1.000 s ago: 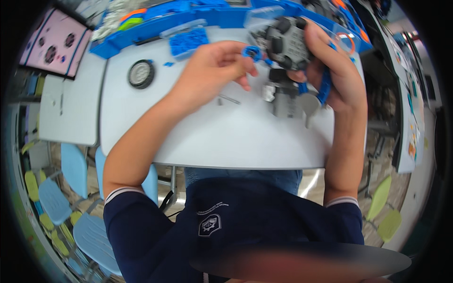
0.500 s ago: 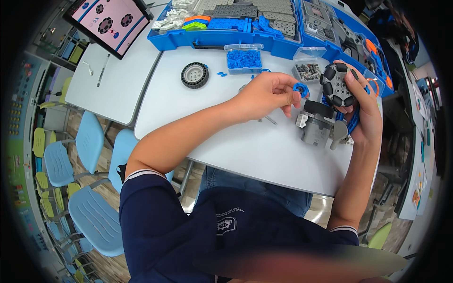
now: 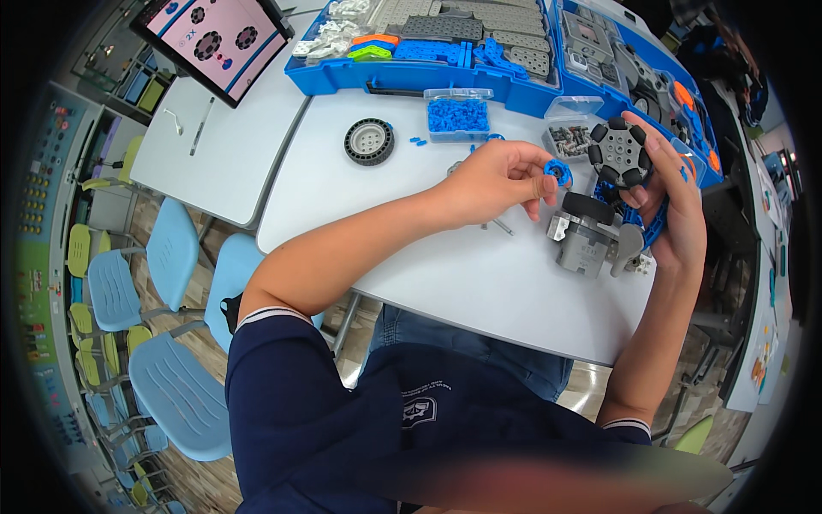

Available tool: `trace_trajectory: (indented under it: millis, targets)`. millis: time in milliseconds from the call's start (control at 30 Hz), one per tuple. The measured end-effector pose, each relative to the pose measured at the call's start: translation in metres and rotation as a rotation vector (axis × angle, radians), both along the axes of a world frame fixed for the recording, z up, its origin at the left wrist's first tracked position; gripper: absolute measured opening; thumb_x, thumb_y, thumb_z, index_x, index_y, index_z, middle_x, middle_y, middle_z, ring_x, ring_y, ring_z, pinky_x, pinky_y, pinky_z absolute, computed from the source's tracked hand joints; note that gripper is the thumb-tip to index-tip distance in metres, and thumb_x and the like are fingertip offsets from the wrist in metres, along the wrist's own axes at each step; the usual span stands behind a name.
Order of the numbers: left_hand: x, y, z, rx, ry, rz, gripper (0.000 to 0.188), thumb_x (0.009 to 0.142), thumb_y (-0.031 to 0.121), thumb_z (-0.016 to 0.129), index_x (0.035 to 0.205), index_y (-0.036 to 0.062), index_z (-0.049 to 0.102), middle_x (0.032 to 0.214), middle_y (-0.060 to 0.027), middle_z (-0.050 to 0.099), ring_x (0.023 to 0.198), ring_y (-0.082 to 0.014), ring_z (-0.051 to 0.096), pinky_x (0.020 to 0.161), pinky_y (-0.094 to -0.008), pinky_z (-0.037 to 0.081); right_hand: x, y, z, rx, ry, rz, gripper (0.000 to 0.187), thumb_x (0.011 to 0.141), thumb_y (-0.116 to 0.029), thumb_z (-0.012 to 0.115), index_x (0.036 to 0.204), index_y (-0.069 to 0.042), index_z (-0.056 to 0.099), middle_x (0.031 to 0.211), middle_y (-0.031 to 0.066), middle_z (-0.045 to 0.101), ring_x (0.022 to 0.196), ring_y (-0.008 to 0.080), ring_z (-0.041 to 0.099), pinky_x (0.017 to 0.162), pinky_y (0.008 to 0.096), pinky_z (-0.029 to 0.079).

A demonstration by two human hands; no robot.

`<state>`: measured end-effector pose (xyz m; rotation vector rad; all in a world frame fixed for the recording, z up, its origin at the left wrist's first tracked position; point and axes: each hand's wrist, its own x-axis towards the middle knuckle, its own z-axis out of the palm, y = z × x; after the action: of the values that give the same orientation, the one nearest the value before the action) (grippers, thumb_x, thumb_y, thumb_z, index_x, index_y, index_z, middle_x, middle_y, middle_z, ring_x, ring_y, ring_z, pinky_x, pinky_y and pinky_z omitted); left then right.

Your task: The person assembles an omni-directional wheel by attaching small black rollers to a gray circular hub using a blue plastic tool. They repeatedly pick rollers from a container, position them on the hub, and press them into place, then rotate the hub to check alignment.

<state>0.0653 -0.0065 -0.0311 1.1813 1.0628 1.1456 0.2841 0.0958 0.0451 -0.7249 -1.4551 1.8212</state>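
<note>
Pinched between the fingertips of my left hand (image 3: 507, 182) is a small blue ring-shaped hub piece (image 3: 558, 173). Just to its right, my right hand (image 3: 676, 201) grips a grey-and-black omni wheel (image 3: 619, 152), its face with black rollers turned up toward me. Below the wheel is a grey motor block (image 3: 586, 242) with a black tyre (image 3: 587, 207) and blue beams (image 3: 646, 230) beside it. Whether the omni wheel is attached to this assembly I cannot tell, since my right palm hides the back.
A rubber-tyred wheel (image 3: 369, 141) lies left on the white table (image 3: 445, 278). Farther back are a box of blue pins (image 3: 458, 118), a box of small metal parts (image 3: 572, 135) and a blue parts case (image 3: 411, 79). A tablet (image 3: 218, 43) stands far left.
The view has shifted, so everything sits farther right. The omni wheel's face has turned more toward me, and my right thumb has come off its front. My left hand keeps the blue hub piece.
</note>
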Motion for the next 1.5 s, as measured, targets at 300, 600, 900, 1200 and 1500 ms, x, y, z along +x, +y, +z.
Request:
trace_trajectory:
  millis: [300,600,900,1200,1500]
  targets:
    - [0.001,-0.001,0.004,-0.009,-0.001,-0.002,0.025,0.103,0.015,0.063,0.121,-0.0027,0.065,0.096,-0.0075,0.071,0.077,-0.0135,0.067,0.076,-0.0285,0.056,0.002,0.008,-0.005,-0.053,0.121,0.034,0.048,0.102,-0.022,0.056,0.143,0.004,0.053,0.109,0.0097,0.067,0.069,0.0096,0.049,0.063,0.0239,0.042]
    - [0.0,-0.001,0.004,0.005,0.045,-0.007,0.023,0.103,0.01,0.06,0.122,-0.0025,0.064,0.096,-0.0078,0.071,0.079,-0.0144,0.068,0.077,-0.0293,0.056,0.004,0.011,-0.007,-0.057,0.197,0.043,0.046,0.103,-0.019,0.056,0.145,0.001,0.051,0.114,0.0092,0.064,0.071,0.0093,0.049,0.065,0.0251,0.042]
    - [0.001,-0.002,0.006,-0.016,0.025,0.004,0.026,0.104,0.015,0.062,0.123,-0.0025,0.064,0.095,-0.0079,0.072,0.078,-0.0132,0.068,0.077,-0.0283,0.055,0.006,0.011,-0.007,-0.012,0.115,0.013,0.055,0.101,-0.017,0.059,0.15,0.003,0.044,0.119,0.0109,0.065,0.071,0.0058,0.051,0.062,0.0223,0.044]
    - [0.0,-0.001,0.005,-0.005,0.023,-0.006,0.026,0.104,0.015,0.062,0.123,-0.0025,0.064,0.095,-0.0081,0.072,0.078,-0.0136,0.068,0.077,-0.0289,0.056,0.005,0.01,-0.008,-0.025,0.133,-0.032,0.052,0.102,-0.018,0.059,0.147,0.003,0.046,0.117,0.0115,0.066,0.074,0.0073,0.055,0.062,0.0227,0.044]
    - [0.0,-0.002,0.004,-0.028,-0.068,-0.021,0.031,0.105,0.023,0.062,0.125,-0.0013,0.065,0.098,-0.0062,0.069,0.081,-0.013,0.067,0.08,-0.029,0.056,0.003,0.004,-0.007,-0.062,0.12,-0.061,0.045,0.096,-0.014,0.067,0.135,0.002,0.053,0.106,0.0109,0.069,0.076,0.0102,0.062,0.061,0.0247,0.046]
